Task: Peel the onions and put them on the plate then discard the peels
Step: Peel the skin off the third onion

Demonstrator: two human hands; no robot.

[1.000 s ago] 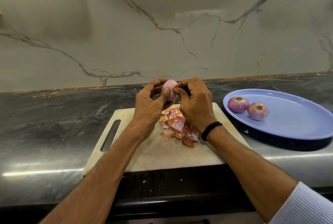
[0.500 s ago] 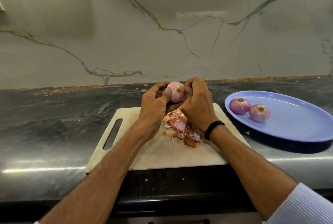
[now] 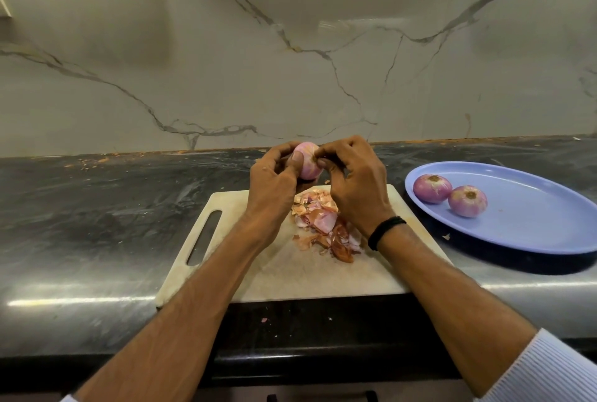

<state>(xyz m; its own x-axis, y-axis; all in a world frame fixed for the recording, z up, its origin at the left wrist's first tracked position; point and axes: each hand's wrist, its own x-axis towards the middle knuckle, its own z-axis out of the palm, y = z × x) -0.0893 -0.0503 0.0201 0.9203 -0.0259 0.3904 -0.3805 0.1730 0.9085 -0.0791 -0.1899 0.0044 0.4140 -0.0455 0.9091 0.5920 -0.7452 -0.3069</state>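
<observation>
— Starting with the biggest thing, what stood beyond the hands?

— A pale marble wall [image 3: 290, 46] with dark veins rose behind them. Beneath them ran a dark counter [image 3: 97, 224].

— And directly under the hands?

— A pale cutting board [image 3: 284, 275], with its handle slot off to the left of the left hand. Well to the right of the right hand, a blue plate [image 3: 533, 224] sat on the counter.

— What were the hands doing?

— The left hand [image 3: 271, 182] had its fingers curled round a pink onion [image 3: 308, 164], thumb on the near face, holding it above the board's far edge. The right hand [image 3: 355, 188] pinched at the onion's right side with its fingertips.

— Where were the peels?

— A heap of peels [image 3: 323, 224] lay on the board, just below the hands and between the two wrists.

— Anything on the plate?

— One peeled onion [image 3: 432, 188] and a second peeled onion [image 3: 467, 200] sat side by side at the end nearest the right hand. I couldn't tell whether they touched. A black wristband [image 3: 386, 230] circled the right wrist.
</observation>
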